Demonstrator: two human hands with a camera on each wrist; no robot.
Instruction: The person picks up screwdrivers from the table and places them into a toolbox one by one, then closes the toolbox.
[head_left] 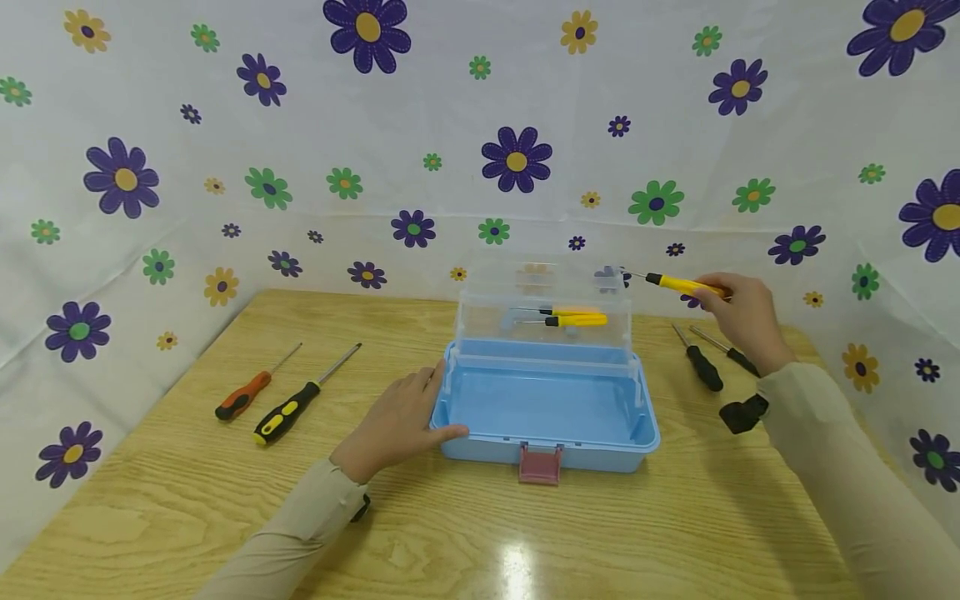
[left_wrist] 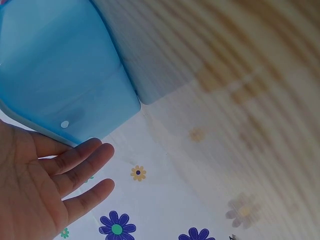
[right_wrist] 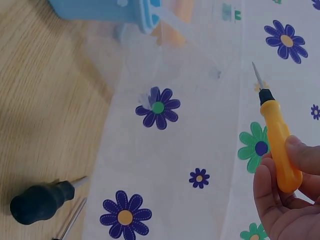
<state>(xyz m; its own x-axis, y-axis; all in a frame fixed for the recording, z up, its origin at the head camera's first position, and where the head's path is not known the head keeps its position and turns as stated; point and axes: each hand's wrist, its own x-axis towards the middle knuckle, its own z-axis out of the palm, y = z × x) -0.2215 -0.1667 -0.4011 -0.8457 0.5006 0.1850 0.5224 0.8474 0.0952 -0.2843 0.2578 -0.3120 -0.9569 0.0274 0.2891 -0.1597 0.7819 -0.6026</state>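
Observation:
A light-blue toolbox with a pink latch stands on the table, its clear lid raised. My left hand rests against the box's left end, thumb along the front rim. The left wrist view shows the fingers fairly straight against the blue wall. Right of the lid, above the table, my right hand pinches a yellow screwdriver by its handle, tip pointing left. Two more yellow-handled screwdrivers show through the lid; whether they lie behind it, I cannot tell.
To the left lie an orange-and-black screwdriver and a black-and-yellow one. Two black-handled screwdrivers lie on the right, one partly behind my right hand. A flowered white cloth hangs around the wooden table.

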